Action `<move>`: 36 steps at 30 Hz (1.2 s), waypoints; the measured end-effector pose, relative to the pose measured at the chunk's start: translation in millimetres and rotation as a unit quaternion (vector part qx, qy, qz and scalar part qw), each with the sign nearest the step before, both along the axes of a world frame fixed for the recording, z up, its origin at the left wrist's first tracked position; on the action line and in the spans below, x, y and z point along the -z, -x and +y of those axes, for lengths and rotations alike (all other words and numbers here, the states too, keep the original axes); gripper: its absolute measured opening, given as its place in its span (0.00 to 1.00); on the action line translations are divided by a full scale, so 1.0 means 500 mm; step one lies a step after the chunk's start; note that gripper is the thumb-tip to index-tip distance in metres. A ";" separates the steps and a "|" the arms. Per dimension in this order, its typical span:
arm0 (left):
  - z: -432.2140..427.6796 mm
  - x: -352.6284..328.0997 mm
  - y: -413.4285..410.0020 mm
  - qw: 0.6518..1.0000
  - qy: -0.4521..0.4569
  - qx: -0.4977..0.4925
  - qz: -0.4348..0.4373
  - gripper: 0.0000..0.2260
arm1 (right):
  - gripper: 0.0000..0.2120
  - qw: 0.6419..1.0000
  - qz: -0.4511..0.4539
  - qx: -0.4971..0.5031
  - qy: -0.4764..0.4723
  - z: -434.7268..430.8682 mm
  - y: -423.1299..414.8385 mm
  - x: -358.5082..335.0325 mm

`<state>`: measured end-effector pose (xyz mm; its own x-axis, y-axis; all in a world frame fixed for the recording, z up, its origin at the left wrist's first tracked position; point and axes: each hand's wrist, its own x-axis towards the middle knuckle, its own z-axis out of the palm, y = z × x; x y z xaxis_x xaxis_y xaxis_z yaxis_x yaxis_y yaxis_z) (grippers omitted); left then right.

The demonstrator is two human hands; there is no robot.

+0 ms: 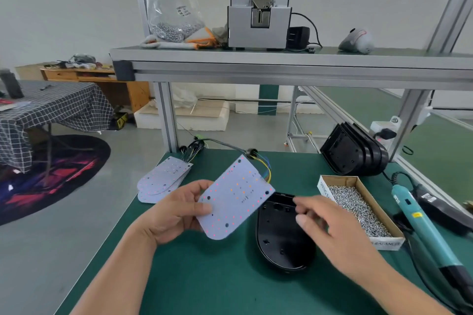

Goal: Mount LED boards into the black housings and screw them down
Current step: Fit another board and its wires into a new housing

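Your left hand (174, 215) pinched the LED board (235, 197) by its left edge, just left of the open black housing (279, 238) on the table (204, 276). Both long axes pointed roughly away from you. Your right hand (330, 225) was over the housing, its fingers blurred, so I cannot tell their grip.

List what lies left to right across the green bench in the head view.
In order: stack of LED boards → held LED board → black housing → box of screws → teal screwdriver.
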<state>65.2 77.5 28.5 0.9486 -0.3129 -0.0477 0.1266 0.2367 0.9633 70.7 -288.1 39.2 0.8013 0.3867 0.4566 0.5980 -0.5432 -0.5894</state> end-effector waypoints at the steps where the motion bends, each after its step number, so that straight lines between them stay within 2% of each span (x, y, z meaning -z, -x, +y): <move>1: -0.003 -0.003 0.003 1.000 -0.009 0.021 0.003 0.20 | 0.16 1.000 0.016 0.009 -0.010 0.001 -0.019 -0.004; 5: -0.015 -0.017 0.011 0.994 -0.046 0.101 0.006 0.17 | 0.28 0.998 0.053 -0.010 -0.014 0.029 -0.092 -0.038; 10: -0.028 -0.030 0.016 0.982 -0.079 0.169 -0.001 0.13 | 0.38 0.984 0.076 -0.129 0.101 0.094 -0.127 -0.089; 11: -0.029 -0.031 0.016 0.981 -0.078 0.178 0.000 0.13 | 0.37 0.978 0.089 -0.158 0.103 0.121 -0.130 -0.095; 13: -0.031 -0.029 0.013 0.979 -0.073 0.190 -0.001 0.14 | 0.27 0.961 0.144 -0.219 0.086 0.174 -0.133 -0.093; 14: -0.031 -0.028 0.012 0.979 -0.069 0.193 -0.005 0.14 | 0.23 0.945 0.170 -0.259 0.105 0.182 -0.131 -0.084; 15: -0.032 -0.027 0.011 0.980 -0.062 0.191 -0.008 0.14 | 0.21 0.935 0.182 -0.276 0.128 0.188 -0.127 -0.080; 17: -0.037 -0.022 0.008 0.985 -0.040 0.167 -0.012 0.13 | 0.14 0.937 0.200 -0.255 0.131 0.182 -0.113 -0.065; 18: -0.040 -0.018 0.006 0.989 -0.021 0.147 -0.013 0.13 | 0.12 0.958 0.156 -0.218 0.102 0.176 -0.105 -0.067; 20: -0.049 -0.014 0.001 0.995 0.028 0.099 -0.007 0.13 | 0.17 0.979 0.086 -0.186 -0.016 0.141 -0.085 -0.047; 23: -0.063 -0.012 -0.010 0.996 0.083 0.023 0.000 0.11 | 0.03 0.976 0.090 -0.149 -0.130 0.123 -0.053 -0.040; 27: -0.081 -0.008 -0.020 0.998 0.053 -0.031 0.034 0.23 | 0.05 0.933 0.156 -0.160 -0.283 0.125 -0.002 -0.032; 29: -0.087 -0.004 -0.021 0.997 0.057 -0.044 0.040 0.20 | 0.04 0.902 0.202 -0.191 -0.331 0.140 0.023 -0.029; 32: -0.085 -0.003 -0.024 0.994 0.052 -0.094 0.035 0.16 | 0.08 0.866 0.281 -0.216 -0.352 0.154 0.042 -0.013; 34: -0.080 -0.004 -0.028 0.988 0.046 -0.144 0.035 0.12 | 0.13 0.839 0.336 -0.214 -0.371 0.152 0.043 -0.007; 36: -0.073 -0.006 -0.031 0.981 0.046 -0.184 0.039 0.07 | 0.13 0.825 0.375 -0.187 -0.379 0.138 0.030 -0.003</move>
<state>80.6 40.9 31.8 0.9928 0.0431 -0.1114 0.0881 0.3664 0.9263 55.9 -219.1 40.4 0.8579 0.5017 0.1110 -0.0469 0.2916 -0.9554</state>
